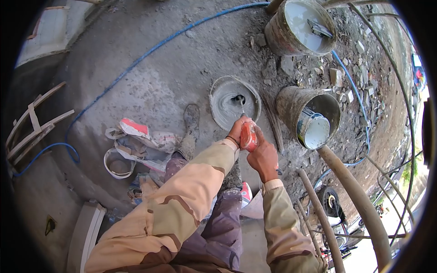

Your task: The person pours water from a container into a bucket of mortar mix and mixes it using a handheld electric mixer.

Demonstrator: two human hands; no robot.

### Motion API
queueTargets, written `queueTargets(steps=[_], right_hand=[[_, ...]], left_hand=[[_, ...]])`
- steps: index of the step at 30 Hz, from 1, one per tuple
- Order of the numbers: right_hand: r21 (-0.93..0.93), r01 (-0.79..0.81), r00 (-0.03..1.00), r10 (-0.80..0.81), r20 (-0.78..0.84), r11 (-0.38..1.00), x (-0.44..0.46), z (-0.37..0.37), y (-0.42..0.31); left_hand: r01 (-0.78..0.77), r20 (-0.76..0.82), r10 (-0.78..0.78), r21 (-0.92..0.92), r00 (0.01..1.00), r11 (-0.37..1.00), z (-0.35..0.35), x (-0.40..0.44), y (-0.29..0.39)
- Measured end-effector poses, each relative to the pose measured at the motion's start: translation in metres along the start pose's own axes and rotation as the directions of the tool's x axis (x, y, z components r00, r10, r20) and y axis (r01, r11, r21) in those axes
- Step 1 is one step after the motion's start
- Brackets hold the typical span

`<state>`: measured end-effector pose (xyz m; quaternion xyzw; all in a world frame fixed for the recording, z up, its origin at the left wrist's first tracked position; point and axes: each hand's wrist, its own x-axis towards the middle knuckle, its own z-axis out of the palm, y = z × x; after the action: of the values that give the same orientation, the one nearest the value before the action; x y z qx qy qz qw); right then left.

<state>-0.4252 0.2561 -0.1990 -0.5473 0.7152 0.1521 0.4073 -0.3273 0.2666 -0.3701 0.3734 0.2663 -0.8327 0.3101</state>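
Head view shows me left hand (237, 129) and right hand (264, 160) clasping a red drill (248, 137); grey slurry (224, 103) looks well swirled, evenness unclear.

Left hand (236, 128) and right hand (264, 159) both gripped red tool (248, 137). Thin rod (242, 107) ran from tool down into grey mix (222, 108) in bucket (211, 105). Swirls showed in mix. Right of bucket, pail (290, 103) had tin (317, 132) inside. Farther up, tub (276, 37) held milky water (298, 20). Blue hose (148, 51) curved over dusty floor (150, 91). Boot (191, 122) stood left of bucket. Bags (159, 139) and white pot (107, 164) sat left of boot. Broken stones (336, 77) lay at right. Poles (355, 198) stretched past right arm.
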Motion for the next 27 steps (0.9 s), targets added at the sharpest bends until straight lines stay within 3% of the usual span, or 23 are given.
queueTargets(steps=[5, 10, 11, 18, 23, 27], right_hand=[[0.006, -0.056, 0.998, 0.056, 0.004, 0.998, -0.014, 0.0, 0.009], [-0.028, -0.107, 0.985, 0.109, 0.136, 0.994, -0.022, 0.018, 0.014], [-0.009, -0.082, 0.989, 0.083, 0.124, 0.997, -0.023, 0.025, 0.014], [0.1, -0.027, 0.993, 0.016, 0.116, 0.995, -0.02, 0.026, -0.033], [0.095, 0.012, 0.999, -0.017, 0.048, 0.995, 0.009, 0.01, -0.035], [0.081, -0.018, 1.0, 0.019, -0.008, 0.997, 0.018, -0.008, -0.029]], left_hand=[[0.061, 0.01, -0.061, 0.009, 0.998, 0.998, -0.005, -0.006, -0.022], [0.084, -0.021, -0.085, -0.042, 0.996, 0.996, -0.04, -0.013, -0.038], [0.046, -0.024, -0.045, 0.043, 0.999, 0.998, -0.052, -0.014, -0.036], [0.05, -0.006, -0.049, 0.045, 0.999, 0.998, -0.077, -0.028, 0.014], [-0.012, -0.031, 0.013, 0.039, 0.999, 0.999, -0.013, -0.033, 0.045], [0.038, -0.048, -0.038, 0.007, 0.998, 0.999, 0.022, -0.022, 0.046]])
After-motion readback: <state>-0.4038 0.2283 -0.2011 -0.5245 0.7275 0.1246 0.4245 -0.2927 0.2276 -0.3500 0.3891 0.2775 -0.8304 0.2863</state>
